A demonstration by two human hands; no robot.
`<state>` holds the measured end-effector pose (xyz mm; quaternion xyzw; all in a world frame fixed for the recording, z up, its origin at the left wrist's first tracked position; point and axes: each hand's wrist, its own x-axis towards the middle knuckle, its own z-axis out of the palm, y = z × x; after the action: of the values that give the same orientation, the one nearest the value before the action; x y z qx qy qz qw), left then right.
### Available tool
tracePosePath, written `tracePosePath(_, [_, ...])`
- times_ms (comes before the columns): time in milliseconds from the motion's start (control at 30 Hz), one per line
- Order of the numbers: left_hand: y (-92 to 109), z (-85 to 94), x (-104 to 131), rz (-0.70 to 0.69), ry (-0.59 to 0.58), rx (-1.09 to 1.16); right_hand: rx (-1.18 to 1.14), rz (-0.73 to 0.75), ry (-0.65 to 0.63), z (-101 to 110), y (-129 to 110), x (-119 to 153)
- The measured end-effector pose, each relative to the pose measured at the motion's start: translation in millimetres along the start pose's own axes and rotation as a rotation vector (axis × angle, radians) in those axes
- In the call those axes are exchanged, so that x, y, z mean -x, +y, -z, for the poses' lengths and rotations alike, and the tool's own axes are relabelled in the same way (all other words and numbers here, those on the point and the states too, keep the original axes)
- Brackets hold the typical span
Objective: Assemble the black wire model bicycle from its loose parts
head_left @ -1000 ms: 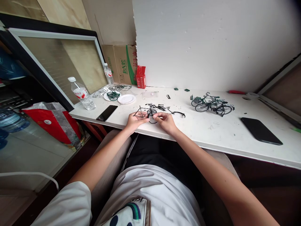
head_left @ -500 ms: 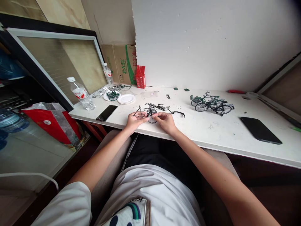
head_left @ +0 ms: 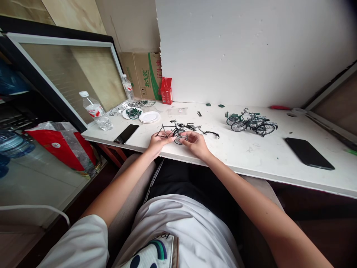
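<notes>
Near the table's front edge, my left hand [head_left: 158, 143] is closed on a small black model bicycle frame [head_left: 165, 130]. A spoked wheel [head_left: 180, 136] sits at the right end of this frame, between my two hands. My right hand [head_left: 196, 143] pinches the wheel from the right with thumb and fingers. Behind my right hand lie small black parts [head_left: 190, 126] and a curved black piece [head_left: 212, 134]. Assembled model bicycles [head_left: 251, 124] stand farther right. My fingers hide part of the frame and the wheel's edges.
A black phone [head_left: 126, 134], white plates [head_left: 150, 117], green parts [head_left: 134, 113] and water bottles [head_left: 97, 113] are at the left of the white table [head_left: 223, 160]. A red box [head_left: 166, 91] stands at the back. Another dark phone [head_left: 309, 153] lies at the right.
The bicycle frame and wheel have turned slightly in my hands, and more of the wheel shows. My fingers have shifted a little around it.
</notes>
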<state>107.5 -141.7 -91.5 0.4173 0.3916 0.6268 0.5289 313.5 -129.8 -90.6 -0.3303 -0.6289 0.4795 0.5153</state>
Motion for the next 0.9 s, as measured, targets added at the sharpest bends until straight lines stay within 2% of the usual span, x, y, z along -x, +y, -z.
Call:
tracePosePath(167, [0.6, 1.4, -2.5, 0.021, -0.011, 0.016, -0.06, 0.036, 0.012, -0.8, -0.7, -0.6])
tracePosePath(367, [1.8, 0.4, -1.8, 0.044, 0.001, 0.024, -0.118, 0.014, 0.005, -1.4, -4.2, 0.3])
tracePosePath(900, [-1.8, 4.8, -5.1, 0.023, -0.019, 0.027, -0.084, 0.01, -0.001, -1.2, -3.8, 0.3])
